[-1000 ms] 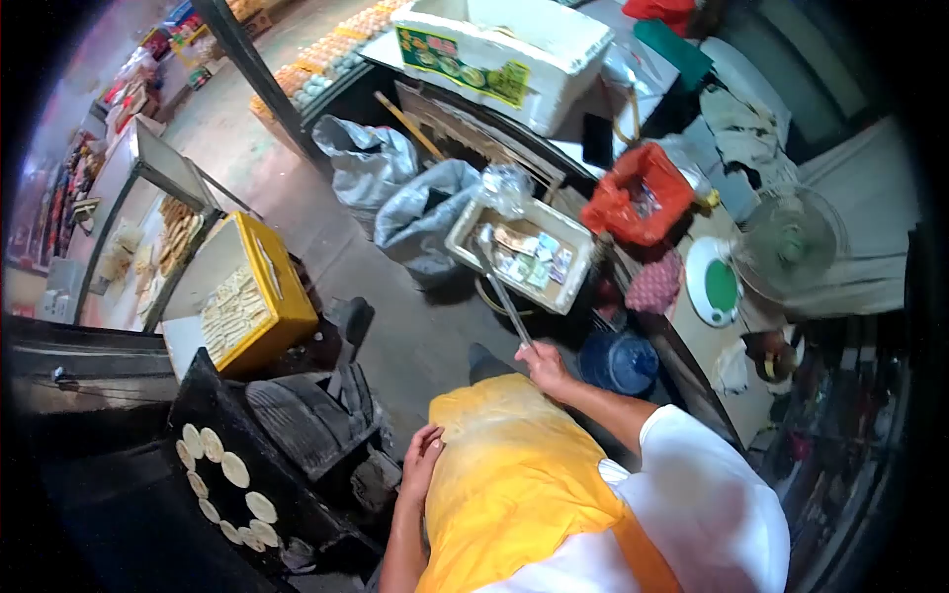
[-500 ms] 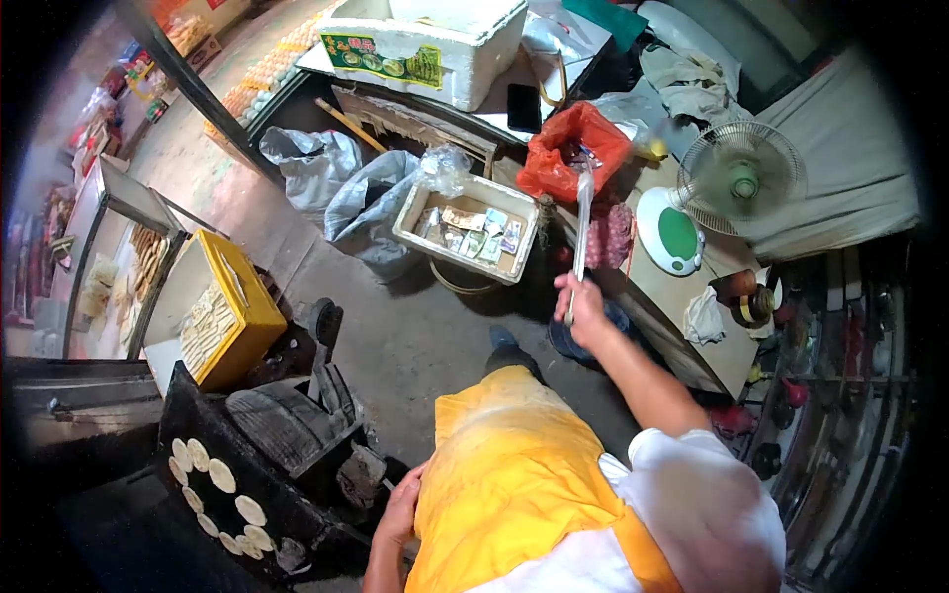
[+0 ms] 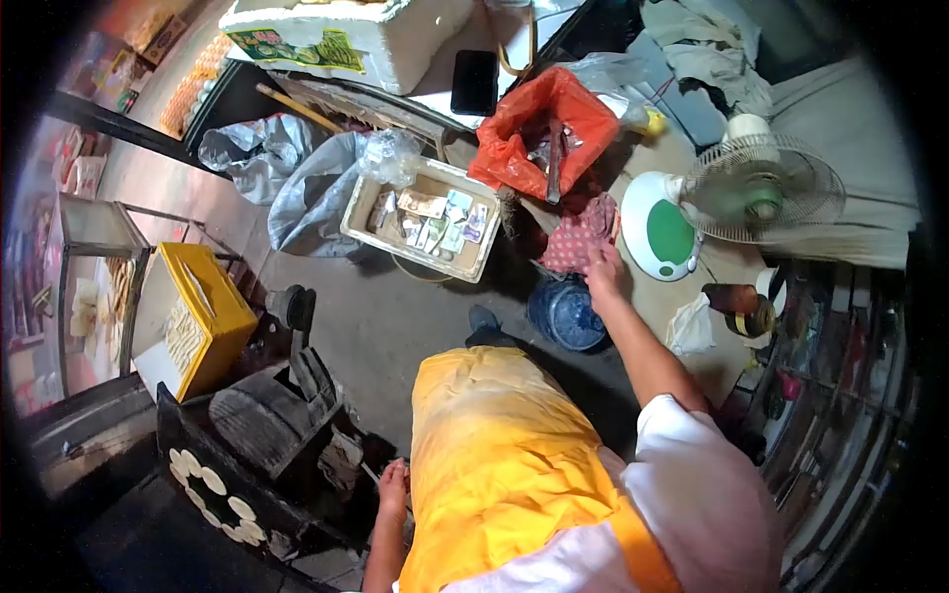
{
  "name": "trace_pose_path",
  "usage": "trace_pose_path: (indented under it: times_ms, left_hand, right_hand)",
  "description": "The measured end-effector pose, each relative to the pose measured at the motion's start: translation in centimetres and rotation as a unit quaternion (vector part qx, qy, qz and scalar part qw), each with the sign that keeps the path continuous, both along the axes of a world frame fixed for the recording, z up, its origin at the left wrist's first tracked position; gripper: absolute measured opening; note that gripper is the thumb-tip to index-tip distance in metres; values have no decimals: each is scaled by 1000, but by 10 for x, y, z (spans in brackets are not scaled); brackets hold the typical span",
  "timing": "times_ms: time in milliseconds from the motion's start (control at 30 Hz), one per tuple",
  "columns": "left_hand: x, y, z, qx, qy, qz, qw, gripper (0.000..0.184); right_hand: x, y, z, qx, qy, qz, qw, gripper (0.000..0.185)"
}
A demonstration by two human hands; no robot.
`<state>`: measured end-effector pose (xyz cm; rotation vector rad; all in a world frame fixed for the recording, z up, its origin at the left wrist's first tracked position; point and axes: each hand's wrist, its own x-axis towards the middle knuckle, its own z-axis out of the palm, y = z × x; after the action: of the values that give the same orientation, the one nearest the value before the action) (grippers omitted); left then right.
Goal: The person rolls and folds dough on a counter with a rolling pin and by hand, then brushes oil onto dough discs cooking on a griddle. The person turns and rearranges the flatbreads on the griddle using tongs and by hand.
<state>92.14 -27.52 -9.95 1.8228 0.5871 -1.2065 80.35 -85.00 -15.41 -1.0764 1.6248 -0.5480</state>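
My right hand (image 3: 603, 272) is closed on the edge of a pink dotted cloth (image 3: 575, 240), which hangs at the side of the counter above a blue water bottle (image 3: 567, 314). Just above the cloth, a metal tool (image 3: 555, 163) stands tilted in an open red plastic bag (image 3: 499, 143). My left hand (image 3: 393, 486) is beside the yellow apron (image 3: 494, 435), its fingers curled in, with nothing visible in them. Left of the red bag is a white foam box (image 3: 358, 225) with banknotes (image 3: 423, 205).
A fan (image 3: 763, 193) and a green-and-white scale (image 3: 664, 232) stand on the right counter. Grey sacks (image 3: 316, 198) are beyond the foam box. A yellow box (image 3: 213, 306) and a black stove (image 3: 262, 425) with flat dough rounds (image 3: 213, 479) are at left.
My right hand has let go of the metal tool, which now rests in the red bag, and has taken hold of the pink cloth. My left hand has moved off the apron. The view has shifted.
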Motion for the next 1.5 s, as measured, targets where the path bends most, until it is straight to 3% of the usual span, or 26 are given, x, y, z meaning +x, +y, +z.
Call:
trace_pose_path:
  times_ms: [67,100,133,167,367,433,500,567,633,700,767,800,833,900,1033,1100,1300,1433,1500]
  left_hand:
    - [-3,-15,-1,12,8,22,1000,25]
    - [-5,-18,-5,15,13,40,999,24]
    - [-6,-20,-10,-5,35,72,997,23]
    - [1,-55,19,29,18,58,998,25]
    - [14,-95,40,14,2,17,1000,36]
    - [13,-91,35,6,-8,10,1000,38]
    - [22,-104,41,-14,-2,34,999,40]
    - [28,-105,34,-43,-13,35,998,44]
    - [41,-128,41,-135,18,93,986,48]
    - [51,-149,39,-219,31,97,970,52]
    - [60,-173,34,-261,50,91,960,54]
    - [64,-183,32,-298,69,83,949,57]
    - [70,-195,35,-347,90,82,930,57]
    - [82,-204,48,-441,107,94,886,57]
    - [103,-176,83,-552,81,158,814,57]
    - [111,-152,99,-584,54,199,785,57]
    - [117,-108,132,-639,-25,292,712,57]
    - [119,-99,142,-658,-56,321,679,57]
    - [114,-97,146,-665,-66,331,666,57]
  right_hand:
    - [-16,-10,-21,-86,127,16,988,40]
    - [-8,-12,-10,-78,128,24,988,40]
    - [0,-18,2,-7,109,-10,994,39]
    - [10,-24,12,63,90,-44,993,38]
    - [-9,-53,-15,168,98,-48,980,31]
    - [-18,-51,-36,-58,-55,41,996,24]
    - [-13,-42,-20,-22,-28,36,999,18]
    - [-2,-19,25,10,-199,120,973,10]
    - [27,24,79,-45,-196,210,957,5]
    - [56,72,123,-310,-155,427,835,14]
    - [76,131,159,-303,-189,562,746,15]
    - [81,163,174,-184,-188,631,730,16]
    - [91,194,182,-308,-256,657,639,20]
    - [92,244,190,-208,-313,718,585,20]
    - [108,292,207,-226,-292,749,550,20]
    - [120,308,233,-186,-333,736,559,19]
    - [139,362,286,-63,-473,768,428,17]
    - [139,392,320,-52,-481,796,364,14]
    - [146,392,333,-38,-480,798,363,12]
